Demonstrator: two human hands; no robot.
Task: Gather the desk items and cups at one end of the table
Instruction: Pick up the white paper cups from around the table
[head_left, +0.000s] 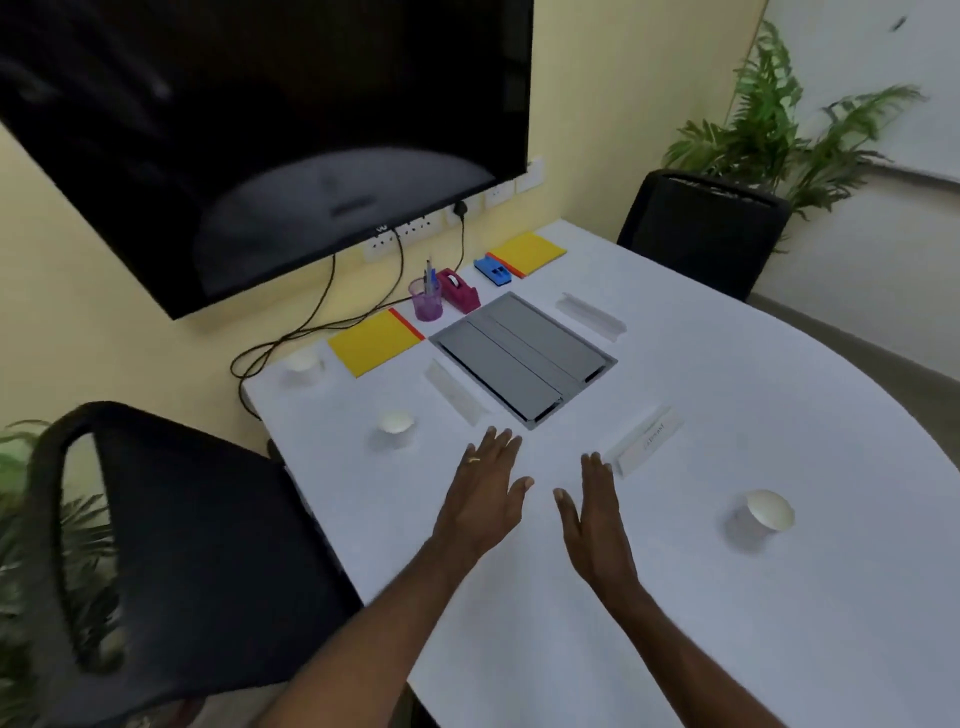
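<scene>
Three paper cups stand well apart on the table (727, 364) — corner cup (304, 364), middle cup (396, 428), right cup (766, 512); pen holder (427, 304) and tape dispenser (460, 292) sit at the wall end. Left hand (485, 488) and right hand (597, 514) hover flat, fingers straight, holding nothing. Risk: a hasty grab tips or crushes a light cup — contents unclear.

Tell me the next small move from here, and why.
Probably reach the right hand out to the cup on its right. Both it and the left hand are open and hold nothing. That cup stands farthest from the wall end of the table, where the pads, pen pot and tape sit.
</scene>
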